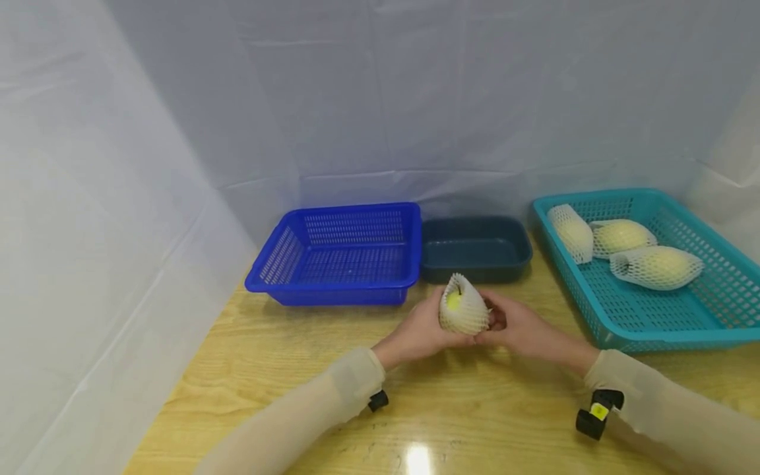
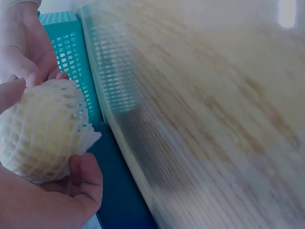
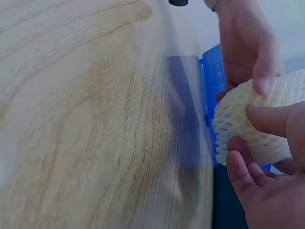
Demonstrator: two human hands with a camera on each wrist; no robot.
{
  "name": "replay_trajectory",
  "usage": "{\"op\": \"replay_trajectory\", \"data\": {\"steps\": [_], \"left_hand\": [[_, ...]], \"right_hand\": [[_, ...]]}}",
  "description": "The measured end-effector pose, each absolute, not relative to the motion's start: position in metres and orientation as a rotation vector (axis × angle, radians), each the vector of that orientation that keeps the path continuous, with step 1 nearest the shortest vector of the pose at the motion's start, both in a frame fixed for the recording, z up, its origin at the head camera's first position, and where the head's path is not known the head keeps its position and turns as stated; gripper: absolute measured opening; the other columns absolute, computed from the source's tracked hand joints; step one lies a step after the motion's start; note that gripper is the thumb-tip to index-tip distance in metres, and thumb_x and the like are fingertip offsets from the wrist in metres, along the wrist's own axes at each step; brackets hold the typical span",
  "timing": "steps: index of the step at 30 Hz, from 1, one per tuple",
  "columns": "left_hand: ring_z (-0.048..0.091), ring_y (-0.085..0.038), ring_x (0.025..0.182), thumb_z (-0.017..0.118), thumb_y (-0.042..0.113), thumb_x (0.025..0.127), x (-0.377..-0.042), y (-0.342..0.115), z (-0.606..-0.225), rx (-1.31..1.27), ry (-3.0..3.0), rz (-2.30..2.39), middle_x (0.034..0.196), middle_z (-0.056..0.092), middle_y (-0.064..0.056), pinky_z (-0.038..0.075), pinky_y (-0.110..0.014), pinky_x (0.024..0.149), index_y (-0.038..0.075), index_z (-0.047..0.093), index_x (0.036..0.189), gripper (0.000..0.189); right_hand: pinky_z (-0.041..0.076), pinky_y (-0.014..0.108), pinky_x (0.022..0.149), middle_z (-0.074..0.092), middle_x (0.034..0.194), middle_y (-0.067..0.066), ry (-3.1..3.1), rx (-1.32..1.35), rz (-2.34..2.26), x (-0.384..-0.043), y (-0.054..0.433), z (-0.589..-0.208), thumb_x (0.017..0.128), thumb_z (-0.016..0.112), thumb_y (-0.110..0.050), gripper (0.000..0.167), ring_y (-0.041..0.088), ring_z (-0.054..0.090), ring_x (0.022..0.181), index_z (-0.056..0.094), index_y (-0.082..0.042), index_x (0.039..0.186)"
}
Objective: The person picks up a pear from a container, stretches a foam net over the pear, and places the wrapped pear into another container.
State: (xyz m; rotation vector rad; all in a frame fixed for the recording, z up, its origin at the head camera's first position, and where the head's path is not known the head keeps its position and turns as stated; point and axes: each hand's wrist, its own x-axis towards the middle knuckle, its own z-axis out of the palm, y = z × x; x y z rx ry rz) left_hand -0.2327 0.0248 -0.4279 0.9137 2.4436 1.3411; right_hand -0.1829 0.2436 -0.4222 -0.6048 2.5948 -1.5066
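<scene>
A pale yellow-green pear (image 1: pixel 454 301) with a dark stem sits inside a white foam net sleeve (image 1: pixel 469 315), held above the table between both hands. My left hand (image 1: pixel 423 326) grips it from the left, fingers curled round its underside in the left wrist view. From the other side, my right hand (image 1: pixel 525 330) holds the sleeve; in the right wrist view its thumb lies on the netting (image 3: pixel 281 138) with the fingers curled beneath. The sleeve's top gapes round the stem in the head view. Part of the pear is hidden by the net and hands.
Behind the hands stand a blue basket (image 1: pixel 335 295) and a dark teal tray (image 1: pixel 475 272). A turquoise basket (image 1: pixel 611 333) at the right holds three netted fruits (image 1: pixel 659 267). White sheeting (image 1: pixel 380 99) hangs behind the wooden table (image 1: pixel 475 422).
</scene>
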Motion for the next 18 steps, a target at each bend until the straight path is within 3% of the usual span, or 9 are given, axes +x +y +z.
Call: {"op": "replay_trajectory", "data": {"steps": [6,13,18], "left_hand": [[0.060,-0.013,0.105,0.091,0.035,0.074,-0.229,0.026,-0.426,0.899,2.403,1.456,0.127,0.058,-0.005,0.051,-0.028,0.091,0.011,0.037,0.147,0.094],[0.061,-0.014,0.098,0.089,0.028,0.076,-0.231,0.025,-0.425,0.814,2.333,1.617,0.116,0.062,-0.005,0.054,-0.029,0.084,0.012,0.046,0.135,0.075],[0.062,-0.015,0.097,0.088,0.023,0.078,-0.233,0.022,-0.422,0.776,2.239,1.683,0.113,0.063,-0.007,0.055,-0.029,0.083,0.011,0.047,0.134,0.070]], "right_hand": [[0.056,0.026,0.073,0.063,0.116,0.014,2.734,-0.587,-1.420,-0.180,0.239,-0.419,0.088,0.078,-0.010,0.076,0.014,0.062,0.087,0.036,0.000,0.151],[0.053,0.024,0.065,0.063,0.092,0.004,2.866,-0.564,-1.353,-0.180,0.233,-0.415,0.089,0.078,-0.019,0.066,0.012,0.059,0.077,0.046,-0.001,0.144],[0.054,0.025,0.066,0.065,0.093,0.003,2.846,-0.566,-1.333,-0.179,0.233,-0.412,0.089,0.078,-0.027,0.068,0.012,0.060,0.078,0.046,-0.002,0.144]]}}
